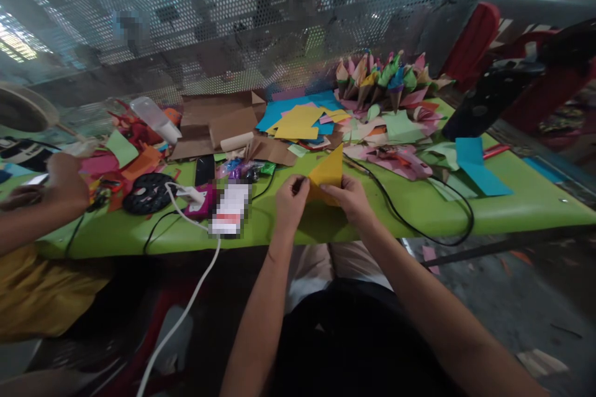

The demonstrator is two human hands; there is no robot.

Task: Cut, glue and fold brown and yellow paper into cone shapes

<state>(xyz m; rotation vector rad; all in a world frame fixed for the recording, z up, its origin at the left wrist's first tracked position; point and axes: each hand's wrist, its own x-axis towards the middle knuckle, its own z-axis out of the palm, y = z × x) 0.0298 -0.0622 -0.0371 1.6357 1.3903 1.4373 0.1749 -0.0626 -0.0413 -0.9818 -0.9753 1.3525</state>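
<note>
A piece of yellow paper (329, 172), with a pointed top corner, is held up just above the green table. My right hand (352, 197) grips its right side, thumb lying across the front. At the paper's left edge, my left hand (293, 194) is closed with its fingertips pinched together against the sheet. Behind the hands lie stacked yellow sheets (298, 122) on blue paper (267, 118). Several small paper cones (372, 84) with colourful twisted tops stand grouped at the back right.
A phone (230, 209) with a white cable lies left of my hands on the green table (419, 211). A black cable (386, 198) loops at right. Another person's hand (67, 183) works at far left. A black bottle-like object (488, 99) stands at right.
</note>
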